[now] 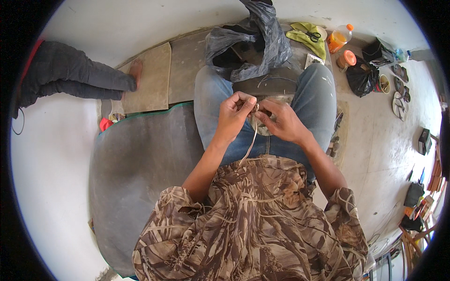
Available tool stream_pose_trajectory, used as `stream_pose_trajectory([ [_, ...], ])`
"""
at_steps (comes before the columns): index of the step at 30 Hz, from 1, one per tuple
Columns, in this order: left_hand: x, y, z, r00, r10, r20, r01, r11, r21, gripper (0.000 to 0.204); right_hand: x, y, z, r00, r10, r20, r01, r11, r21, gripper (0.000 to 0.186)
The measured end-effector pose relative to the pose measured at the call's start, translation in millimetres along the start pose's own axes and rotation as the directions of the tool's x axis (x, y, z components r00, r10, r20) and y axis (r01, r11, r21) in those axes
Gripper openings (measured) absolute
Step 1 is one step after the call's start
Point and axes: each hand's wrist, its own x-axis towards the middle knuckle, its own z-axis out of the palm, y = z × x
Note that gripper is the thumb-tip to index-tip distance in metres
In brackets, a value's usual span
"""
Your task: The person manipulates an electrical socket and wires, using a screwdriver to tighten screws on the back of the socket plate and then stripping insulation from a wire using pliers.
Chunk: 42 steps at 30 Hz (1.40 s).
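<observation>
Head view: left fingers and right fingers pinch a thin, pale, curving cord above denim jeans.

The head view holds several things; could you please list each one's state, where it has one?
Pale cord: trailing down, loose
Left hand: pinching the cord
Right hand: curled in, grip unclear
Grey plastic bag: open, crumpled
Green cloth: crumpled
Scissors: lying on the cloth, blades unclear
Orange-capped bottle: closed
Orange-lidded jar: closed
</observation>
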Motion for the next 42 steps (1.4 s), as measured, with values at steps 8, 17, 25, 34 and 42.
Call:
stream_pose_trajectory([
  [8,1,-9,-1,0.988,0.08,-0.132,-0.072,0.995,0.064,0.017,1,12,16,0.938,-0.344,-0.035,0.31,0.883,-0.352,0.009],
  [17,-1,0,-2,0.992,0.08,-0.098,-0.081,0.997,-0.006,0.016,3,2,12,0.999,-0.032,0.017,0.031,0.997,0.07,0.018],
  [25,-4,-9,-7,0.973,0.045,-0.228,-0.051,0.999,-0.02,0.017,-2,2,18,0.956,-0.295,-0.013,0.286,0.937,-0.202,0.011],
  [34,-6,1,-10,0.982,0.087,-0.166,-0.102,0.991,-0.082,0.016,-5,5,25,0.98,0.119,0.159,-0.168,0.924,0.343,0.026],
  [42,-7,-8,-8,0.968,0.158,-0.193,-0.171,0.984,-0.055,0.016,-3,6,30,0.966,-0.257,0.028,0.258,0.951,-0.169,0.017],
])
